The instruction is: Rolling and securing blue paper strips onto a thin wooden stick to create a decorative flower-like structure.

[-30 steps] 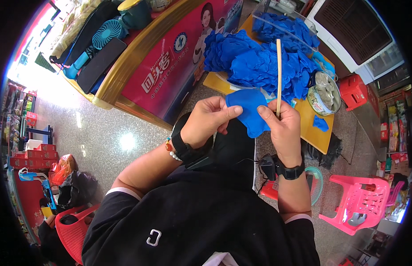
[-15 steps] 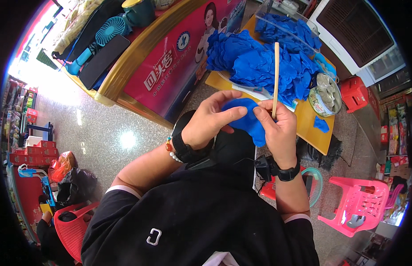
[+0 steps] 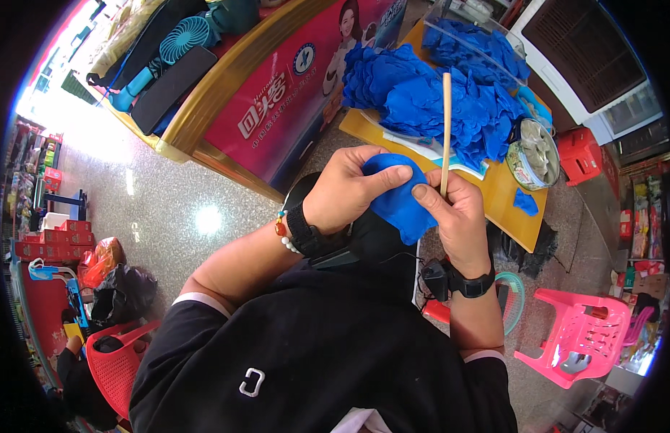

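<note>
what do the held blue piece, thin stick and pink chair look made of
Blue piece: thin, matte fabric or crepe-like paper; it bends softly. Thin stick: probably wood or bamboo, smooth, pale tan. Pink chair: likely moulded plastic, glossy highlights.

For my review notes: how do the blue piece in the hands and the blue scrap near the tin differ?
The held piece looks larger; the scrap is much smaller. The held piece is pinched by the left hand and right hand; the scrap lies loose on the yellow table. Both are bright blue.
</note>
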The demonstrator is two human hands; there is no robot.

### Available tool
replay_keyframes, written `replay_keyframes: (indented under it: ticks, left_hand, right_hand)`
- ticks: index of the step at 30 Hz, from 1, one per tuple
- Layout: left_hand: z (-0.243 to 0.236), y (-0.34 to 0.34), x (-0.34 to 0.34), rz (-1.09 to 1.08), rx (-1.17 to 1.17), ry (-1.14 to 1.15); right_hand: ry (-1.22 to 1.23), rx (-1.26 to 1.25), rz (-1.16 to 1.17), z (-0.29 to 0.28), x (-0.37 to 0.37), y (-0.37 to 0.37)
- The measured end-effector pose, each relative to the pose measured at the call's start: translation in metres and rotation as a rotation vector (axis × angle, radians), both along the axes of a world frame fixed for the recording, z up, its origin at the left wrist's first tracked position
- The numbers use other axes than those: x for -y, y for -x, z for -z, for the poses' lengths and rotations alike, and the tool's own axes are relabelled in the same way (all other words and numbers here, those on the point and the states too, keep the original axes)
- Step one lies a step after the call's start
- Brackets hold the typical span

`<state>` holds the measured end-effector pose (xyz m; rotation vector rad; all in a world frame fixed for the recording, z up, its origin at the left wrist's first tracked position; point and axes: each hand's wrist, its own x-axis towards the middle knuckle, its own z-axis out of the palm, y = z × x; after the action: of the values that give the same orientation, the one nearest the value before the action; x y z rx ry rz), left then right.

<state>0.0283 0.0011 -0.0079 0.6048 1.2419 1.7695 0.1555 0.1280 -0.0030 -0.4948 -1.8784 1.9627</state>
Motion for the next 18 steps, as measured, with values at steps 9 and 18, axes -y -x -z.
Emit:
replay_keyframes:
  ticks: [9, 18]
  left_hand:
    - [-0.0063, -0.0001, 0.0031, 0.098, -0.047, -0.012]
    - [-0.0030, 0.0023, 0.0041, 0.047, -0.129, -0.051]
  right_hand:
    - [-0.210, -0.112, -0.009, -0.0010, 0.0014, -0.0014]
    - [-0.005, -0.017, -0.061, -0.0059, 0.0094, 0.0000]
